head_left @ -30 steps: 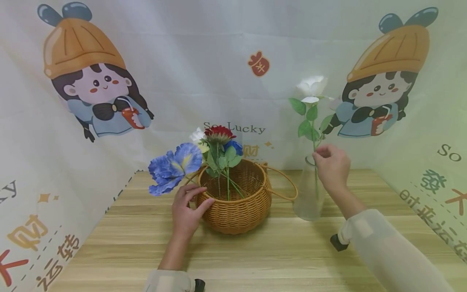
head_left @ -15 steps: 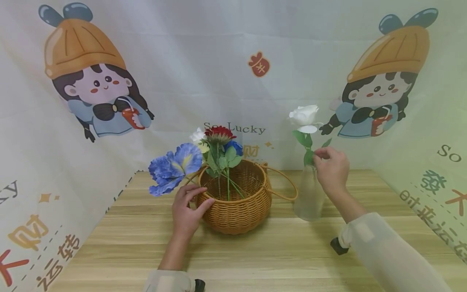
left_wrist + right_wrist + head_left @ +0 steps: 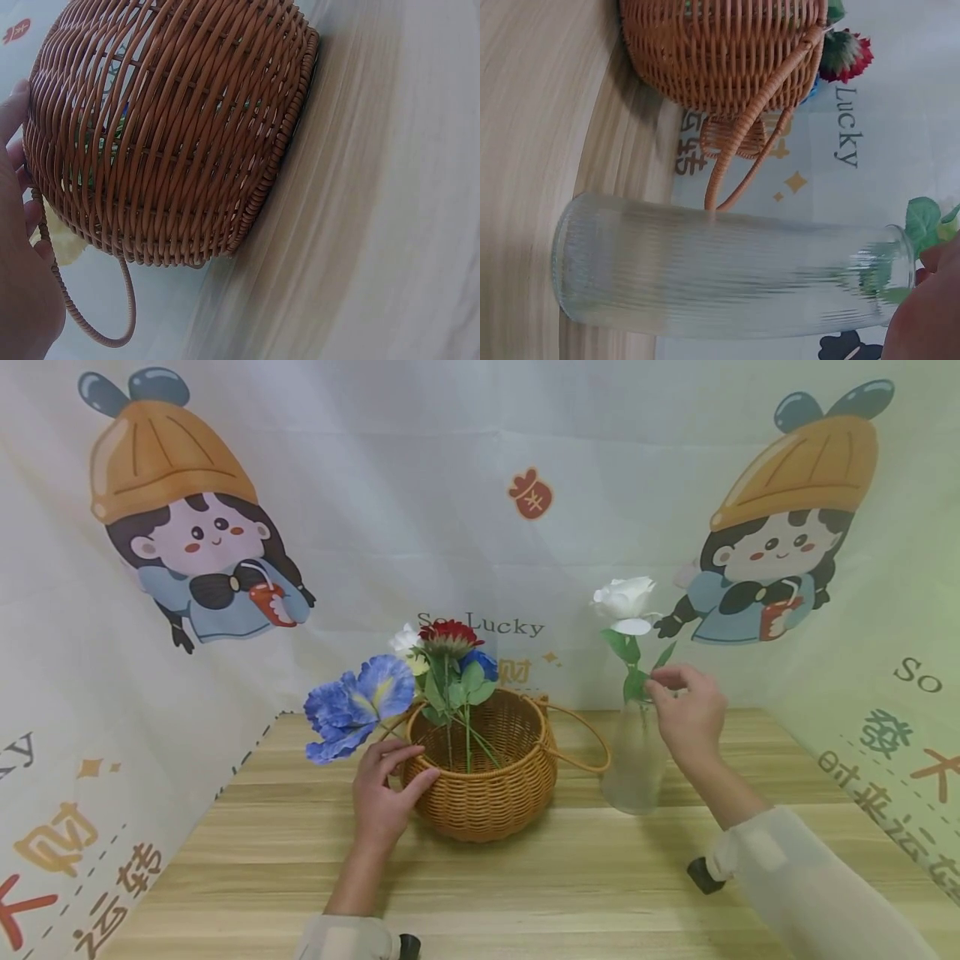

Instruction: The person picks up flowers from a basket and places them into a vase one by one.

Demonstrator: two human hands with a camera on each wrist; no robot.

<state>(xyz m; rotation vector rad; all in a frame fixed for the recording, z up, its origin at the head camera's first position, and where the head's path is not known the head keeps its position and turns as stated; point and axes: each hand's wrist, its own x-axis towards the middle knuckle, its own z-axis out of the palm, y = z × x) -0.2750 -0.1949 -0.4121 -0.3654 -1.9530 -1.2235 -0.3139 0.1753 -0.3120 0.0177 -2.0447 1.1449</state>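
Observation:
A white artificial rose [image 3: 624,600] stands with its stem in a clear ribbed glass vase [image 3: 633,768]. My right hand [image 3: 690,714] is at the vase mouth, thumb and forefinger pinching among the rose's leaves [image 3: 636,683]; the exact contact is partly hidden. In the right wrist view the vase [image 3: 727,270] stands upright on the table, and only part of that hand [image 3: 930,300] shows. My left hand [image 3: 386,789] grips the left rim of a brown wicker basket [image 3: 487,810], thumb in front. In the left wrist view, its fingers lie along the basket rim [image 3: 34,150].
Inside the basket are artificial flowers: a red one [image 3: 450,639], a large blue one [image 3: 360,706] leaning over the left side, and smaller white and blue blooms. The basket's looped handle [image 3: 585,739] reaches toward the vase. A printed cloth [image 3: 375,527] hangs behind the wooden table [image 3: 525,893].
The white rose has sunk lower into the vase, its bloom dropping and shifting slightly left. My right hand has edged slightly right in the last half second. The left hand and basket stay put.

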